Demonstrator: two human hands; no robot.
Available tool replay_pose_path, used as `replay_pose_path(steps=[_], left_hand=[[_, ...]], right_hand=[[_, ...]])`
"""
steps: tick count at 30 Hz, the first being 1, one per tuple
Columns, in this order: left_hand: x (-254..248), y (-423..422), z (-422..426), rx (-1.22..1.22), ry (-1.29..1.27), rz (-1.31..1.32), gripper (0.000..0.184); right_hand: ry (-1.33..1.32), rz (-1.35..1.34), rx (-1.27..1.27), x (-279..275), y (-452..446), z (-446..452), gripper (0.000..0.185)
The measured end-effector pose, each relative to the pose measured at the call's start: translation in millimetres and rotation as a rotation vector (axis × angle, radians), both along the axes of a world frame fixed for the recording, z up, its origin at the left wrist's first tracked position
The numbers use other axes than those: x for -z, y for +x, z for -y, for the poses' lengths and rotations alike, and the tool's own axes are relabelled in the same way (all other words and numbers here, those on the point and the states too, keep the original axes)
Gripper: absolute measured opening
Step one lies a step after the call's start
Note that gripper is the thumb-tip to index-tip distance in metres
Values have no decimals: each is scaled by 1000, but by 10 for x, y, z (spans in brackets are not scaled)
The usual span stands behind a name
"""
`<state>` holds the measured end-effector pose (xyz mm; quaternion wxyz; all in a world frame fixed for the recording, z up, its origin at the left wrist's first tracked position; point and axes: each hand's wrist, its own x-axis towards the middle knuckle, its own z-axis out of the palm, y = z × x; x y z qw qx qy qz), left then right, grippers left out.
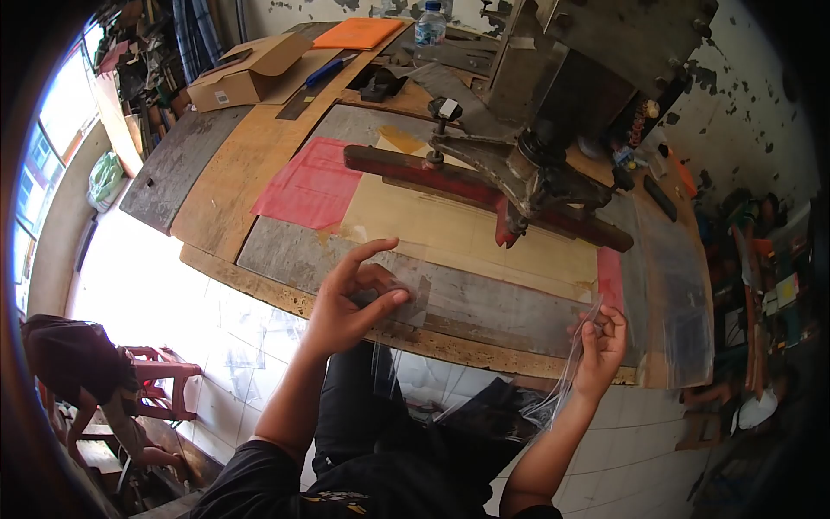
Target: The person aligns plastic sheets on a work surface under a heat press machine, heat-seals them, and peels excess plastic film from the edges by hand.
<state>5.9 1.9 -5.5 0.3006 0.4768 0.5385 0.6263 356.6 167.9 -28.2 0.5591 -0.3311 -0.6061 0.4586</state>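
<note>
My left hand (350,298) is over the front edge of the worktable, index finger raised and curved. Its thumb and lower fingers close on the edge of a clear plastic sheet (418,298), which is hard to see against the grey board. On the right, my right hand (601,346) pinches several thin clear plastic sheets (566,381) that hang down over my lap. Beyond both hands, a cream sheet (450,238) with a red sheet (303,186) at its left end lies under the bar of a metal press (488,195).
On the worktable (207,177) are a cardboard box (251,73), an orange folder (357,34), a blue-handled tool (325,73) and a water bottle (430,24). More clear plastic (687,337) lies at the right edge. Another person (95,389) bends beside a red stool (164,372).
</note>
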Motion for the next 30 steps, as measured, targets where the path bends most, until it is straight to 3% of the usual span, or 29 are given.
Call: replay_pose_path(steps=[7, 10, 13, 30], left_hand=[[-158, 338, -129, -122, 105, 18, 60], [-272, 534, -175, -58, 183, 175, 54], [-323, 588, -196, -16, 246, 133, 50], [-383, 591, -264, -25, 241, 156, 52]], right_hand=[[11, -121, 78, 71, 91, -43, 39], [-9, -205, 140, 101, 116, -59, 40], [-3, -243, 157, 103, 136, -79, 41], [20, -273, 140, 116, 167, -67, 41]])
